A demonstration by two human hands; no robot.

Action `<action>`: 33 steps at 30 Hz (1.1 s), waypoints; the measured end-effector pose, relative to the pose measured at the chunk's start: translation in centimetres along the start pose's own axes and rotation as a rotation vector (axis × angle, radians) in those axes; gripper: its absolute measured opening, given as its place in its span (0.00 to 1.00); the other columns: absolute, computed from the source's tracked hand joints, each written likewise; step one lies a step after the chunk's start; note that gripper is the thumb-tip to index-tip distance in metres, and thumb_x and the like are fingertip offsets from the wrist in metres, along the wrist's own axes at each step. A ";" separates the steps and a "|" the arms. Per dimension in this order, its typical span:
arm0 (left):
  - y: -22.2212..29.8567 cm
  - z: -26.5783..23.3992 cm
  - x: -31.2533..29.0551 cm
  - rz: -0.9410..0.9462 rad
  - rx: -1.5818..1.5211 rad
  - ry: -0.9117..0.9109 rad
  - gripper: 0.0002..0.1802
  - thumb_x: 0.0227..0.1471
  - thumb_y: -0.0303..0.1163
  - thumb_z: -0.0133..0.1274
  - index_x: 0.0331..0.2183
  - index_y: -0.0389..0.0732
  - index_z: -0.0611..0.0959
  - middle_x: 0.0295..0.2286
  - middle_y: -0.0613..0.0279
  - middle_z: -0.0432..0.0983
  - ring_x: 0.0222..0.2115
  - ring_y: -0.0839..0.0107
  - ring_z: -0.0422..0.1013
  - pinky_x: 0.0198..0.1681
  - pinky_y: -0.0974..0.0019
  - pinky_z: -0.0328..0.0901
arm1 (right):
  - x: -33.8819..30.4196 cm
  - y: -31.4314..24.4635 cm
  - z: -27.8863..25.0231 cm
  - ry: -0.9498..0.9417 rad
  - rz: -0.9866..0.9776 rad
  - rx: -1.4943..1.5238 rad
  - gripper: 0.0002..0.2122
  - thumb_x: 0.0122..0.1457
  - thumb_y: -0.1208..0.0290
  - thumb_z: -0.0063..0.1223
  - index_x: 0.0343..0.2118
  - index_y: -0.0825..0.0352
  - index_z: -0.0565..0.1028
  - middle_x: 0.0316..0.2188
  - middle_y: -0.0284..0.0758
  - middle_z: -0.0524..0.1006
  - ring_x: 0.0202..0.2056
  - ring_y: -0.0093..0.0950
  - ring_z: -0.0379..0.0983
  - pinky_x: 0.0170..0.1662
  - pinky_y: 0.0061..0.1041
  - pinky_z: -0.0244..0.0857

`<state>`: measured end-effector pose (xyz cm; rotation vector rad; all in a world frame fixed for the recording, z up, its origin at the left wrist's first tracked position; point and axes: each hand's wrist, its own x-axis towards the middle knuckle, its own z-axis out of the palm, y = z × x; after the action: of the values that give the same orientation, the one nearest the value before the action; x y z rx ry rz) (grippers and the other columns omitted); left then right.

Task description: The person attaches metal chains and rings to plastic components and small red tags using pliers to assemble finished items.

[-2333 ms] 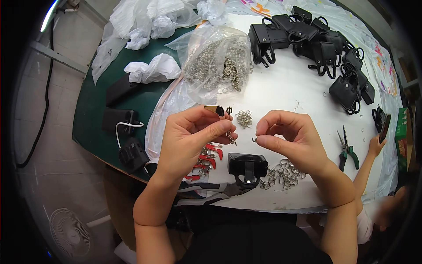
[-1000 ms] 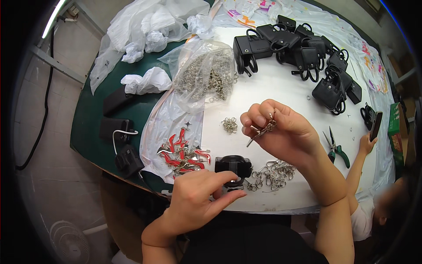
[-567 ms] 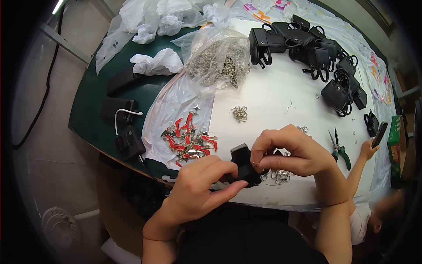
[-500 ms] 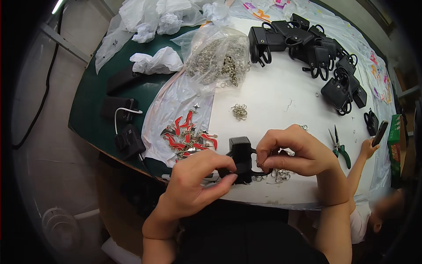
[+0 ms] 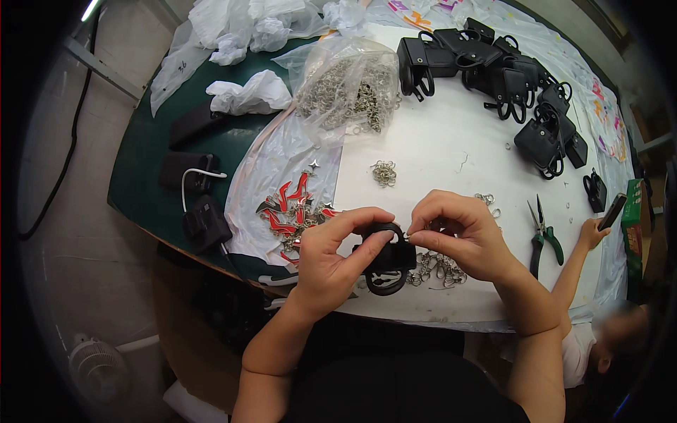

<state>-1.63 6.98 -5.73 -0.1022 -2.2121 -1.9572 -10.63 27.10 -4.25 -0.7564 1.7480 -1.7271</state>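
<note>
Close to the table's front edge, a small black mini handbag (image 5: 392, 259) is held up, one handle loop at its top and another hanging below. My left hand (image 5: 342, 254) grips it between thumb and fingers at the upper loop. Beside that loop, my right hand (image 5: 462, 236) is closed in a pinch; whatever tiny piece lies between its fingertips is too small to make out. Under and past the right hand lies a pile of metal clasps (image 5: 441, 270). Red high-heel shoe charms (image 5: 288, 211) lie left of my left hand.
A small heap of metal rings (image 5: 383, 173) and a plastic bag of chains (image 5: 349, 88) lie farther back. Black mini bags (image 5: 504, 74) crowd the back right. Green-handled pliers (image 5: 541, 236) rest at right, near another person's hand (image 5: 591, 233) holding a phone (image 5: 612, 211).
The handbag has been turned, so a handle loop now shows at its top and another below. My left hand has moved up and rightward; my right hand has shifted slightly up and left.
</note>
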 end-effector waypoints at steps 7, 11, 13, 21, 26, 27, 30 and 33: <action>-0.8 0.9 -0.4 -0.122 -0.158 0.115 0.11 0.53 0.22 0.59 0.40 0.32 0.83 0.33 0.59 0.82 0.33 0.77 0.77 0.40 0.73 0.70 | 0.4 1.2 0.1 -0.034 -0.077 -0.063 0.03 0.58 0.80 0.59 0.34 0.70 0.77 0.32 0.30 0.76 0.31 0.16 0.71 0.32 0.14 0.65; -0.7 0.9 -0.3 -0.144 -0.224 0.113 0.12 0.50 0.21 0.62 0.40 0.32 0.83 0.32 0.59 0.82 0.33 0.77 0.77 0.40 0.74 0.70 | 0.0 2.7 1.5 0.097 -0.061 0.129 0.02 0.58 0.81 0.58 0.34 0.70 0.77 0.35 0.32 0.76 0.33 0.17 0.71 0.33 0.16 0.66; -0.7 0.9 -0.4 -0.120 -0.202 0.104 0.14 0.48 0.20 0.63 0.40 0.32 0.83 0.32 0.59 0.82 0.33 0.77 0.77 0.39 0.74 0.71 | -0.2 2.9 2.4 0.143 -0.078 0.191 0.03 0.58 0.82 0.57 0.35 0.70 0.78 0.37 0.32 0.76 0.34 0.18 0.72 0.34 0.17 0.67; -0.4 1.2 -0.8 -0.117 -0.124 0.167 0.15 0.45 0.13 0.63 0.39 0.29 0.81 0.33 0.59 0.80 0.35 0.75 0.76 0.41 0.74 0.71 | 0.4 2.8 2.0 0.158 -0.383 -0.333 0.11 0.54 0.82 0.61 0.42 0.68 0.81 0.34 0.36 0.79 0.30 0.24 0.73 0.31 0.21 0.67; -1.0 1.4 -0.8 -0.078 -0.140 0.222 0.14 0.46 0.18 0.64 0.39 0.30 0.84 0.33 0.55 0.83 0.32 0.74 0.79 0.36 0.74 0.72 | 0.9 2.8 1.4 0.163 -0.506 -0.489 0.14 0.50 0.80 0.65 0.41 0.67 0.82 0.31 0.36 0.79 0.28 0.27 0.73 0.28 0.22 0.66; -1.1 1.4 -0.8 -0.063 -0.116 0.212 0.15 0.46 0.18 0.64 0.40 0.31 0.84 0.33 0.55 0.83 0.33 0.74 0.79 0.36 0.73 0.72 | 0.8 3.0 1.4 0.174 -0.486 -0.472 0.13 0.50 0.80 0.65 0.41 0.68 0.82 0.31 0.36 0.79 0.28 0.27 0.73 0.28 0.22 0.67; -0.8 1.0 -1.0 0.002 0.024 0.127 0.17 0.46 0.14 0.63 0.42 0.28 0.82 0.35 0.56 0.81 0.36 0.75 0.76 0.42 0.72 0.72 | 0.8 3.3 1.5 0.194 -0.443 -0.405 0.12 0.50 0.80 0.65 0.40 0.69 0.82 0.30 0.36 0.79 0.28 0.26 0.73 0.28 0.22 0.67; -0.9 1.1 -1.0 0.030 0.048 0.123 0.17 0.46 0.14 0.63 0.41 0.28 0.82 0.35 0.55 0.81 0.36 0.74 0.77 0.42 0.72 0.71 | 0.7 3.3 1.5 0.184 -0.431 -0.327 0.11 0.50 0.80 0.65 0.39 0.69 0.82 0.30 0.36 0.79 0.28 0.24 0.73 0.29 0.21 0.68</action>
<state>-0.87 8.03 -6.88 -0.0076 -2.1653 -1.8414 -10.06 25.57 -7.60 -1.2228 2.1462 -1.8483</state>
